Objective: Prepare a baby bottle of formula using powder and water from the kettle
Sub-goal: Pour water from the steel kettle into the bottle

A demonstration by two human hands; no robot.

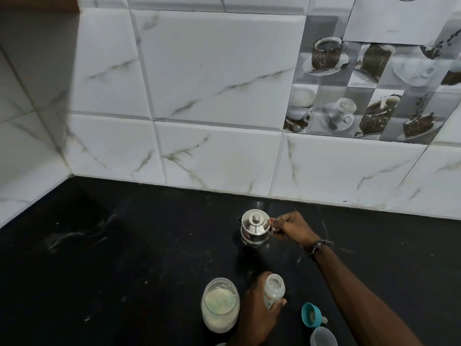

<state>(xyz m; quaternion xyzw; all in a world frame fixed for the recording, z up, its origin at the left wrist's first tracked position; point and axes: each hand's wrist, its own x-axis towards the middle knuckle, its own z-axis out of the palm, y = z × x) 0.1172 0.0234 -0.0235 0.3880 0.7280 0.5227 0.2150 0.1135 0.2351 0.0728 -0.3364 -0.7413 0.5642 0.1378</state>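
A small steel kettle with a knobbed lid stands on the black counter near the tiled wall. My right hand is closed around its handle on the right side. Nearer to me, my left hand grips a clear baby bottle without its top, upright on the counter, with whitish contents showing inside. An open clear jar of pale formula powder stands just left of that hand.
A teal bottle ring with its teat lies on the counter to the right of the bottle. A clear plastic cap sits at the bottom edge. White marbled tiles close off the back and left side.
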